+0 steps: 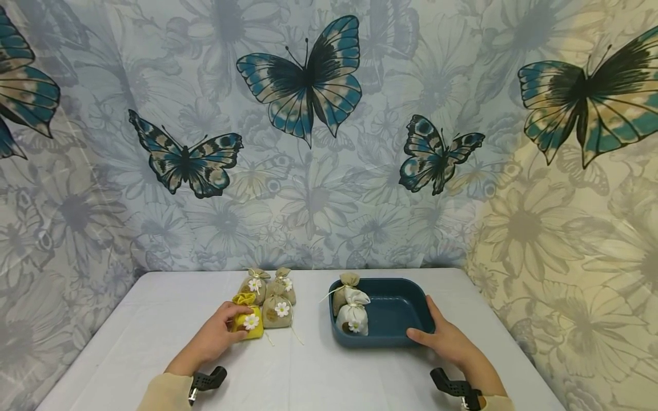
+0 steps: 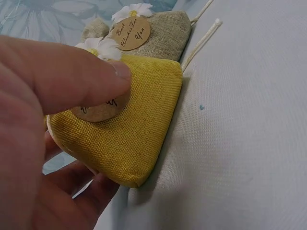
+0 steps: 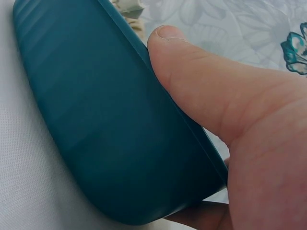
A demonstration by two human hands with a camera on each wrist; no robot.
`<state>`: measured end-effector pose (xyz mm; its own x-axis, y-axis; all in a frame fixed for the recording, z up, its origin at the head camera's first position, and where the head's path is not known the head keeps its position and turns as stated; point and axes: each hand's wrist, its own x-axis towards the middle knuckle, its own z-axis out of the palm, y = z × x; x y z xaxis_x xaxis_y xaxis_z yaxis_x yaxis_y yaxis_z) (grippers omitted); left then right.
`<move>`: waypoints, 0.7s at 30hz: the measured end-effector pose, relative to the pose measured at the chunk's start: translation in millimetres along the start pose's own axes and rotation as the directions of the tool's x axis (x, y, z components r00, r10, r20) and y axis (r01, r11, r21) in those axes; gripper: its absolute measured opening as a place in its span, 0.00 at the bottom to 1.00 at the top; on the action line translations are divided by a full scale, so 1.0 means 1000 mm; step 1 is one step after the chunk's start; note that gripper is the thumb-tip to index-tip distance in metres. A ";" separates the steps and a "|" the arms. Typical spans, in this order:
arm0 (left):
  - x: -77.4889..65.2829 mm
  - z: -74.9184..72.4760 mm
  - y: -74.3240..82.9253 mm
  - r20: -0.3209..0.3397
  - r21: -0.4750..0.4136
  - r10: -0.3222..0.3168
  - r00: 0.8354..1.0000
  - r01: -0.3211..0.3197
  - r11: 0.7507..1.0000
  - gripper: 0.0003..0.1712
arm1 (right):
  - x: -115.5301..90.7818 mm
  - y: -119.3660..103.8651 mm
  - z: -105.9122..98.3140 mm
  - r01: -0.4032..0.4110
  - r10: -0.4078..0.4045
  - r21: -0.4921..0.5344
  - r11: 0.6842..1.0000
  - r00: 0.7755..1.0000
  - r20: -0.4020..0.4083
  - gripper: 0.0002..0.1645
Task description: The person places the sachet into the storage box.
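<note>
My left hand (image 1: 213, 334) holds a yellow drawstring sachet (image 1: 255, 330) with a white flower, thumb across the front and fingers behind. In the left wrist view the thumb covers part of the round tag on the yellow cloth. Right beside it stands a beige burlap sachet (image 1: 276, 315), with two more beige ones behind. My right hand (image 1: 447, 338) grips the right end of a dark blue rectangular basin (image 1: 380, 341), thumb over the front rim and fingers at the outer side. Inside the basin's left end are a white sachet (image 1: 353, 314) and a beige sachet (image 1: 340, 298).
A white cloth covers the table (image 1: 308, 371). Behind it hangs a curtain (image 1: 319, 228) printed with flowers and butterflies. Thin drawstring ends (image 1: 298, 335) trail from the sachets onto the cloth.
</note>
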<state>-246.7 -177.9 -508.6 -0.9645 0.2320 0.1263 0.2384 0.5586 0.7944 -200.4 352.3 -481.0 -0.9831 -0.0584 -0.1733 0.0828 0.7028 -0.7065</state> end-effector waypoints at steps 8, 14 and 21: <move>-0.002 0.000 -0.002 0.040 0.016 0.026 0.999 -0.026 1.000 0.26 | 0.000 -0.001 0.000 -0.011 0.011 0.010 1.000 1.000 0.014 0.68; -0.004 -0.001 -0.002 0.067 0.063 0.018 0.998 -0.022 0.998 0.26 | 0.001 -0.002 0.000 -0.014 0.014 0.005 1.000 1.000 0.014 0.68; -0.004 0.001 -0.002 0.060 0.095 -0.003 0.998 -0.003 0.995 0.30 | -0.001 -0.002 0.000 0.002 -0.002 -0.003 1.000 1.000 -0.001 0.68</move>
<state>-243.2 -179.8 -511.4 -0.9565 0.2781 0.0880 0.2510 0.6313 0.7338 -199.3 350.6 -479.2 -0.9834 -0.0589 -0.1716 0.0807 0.7051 -0.7045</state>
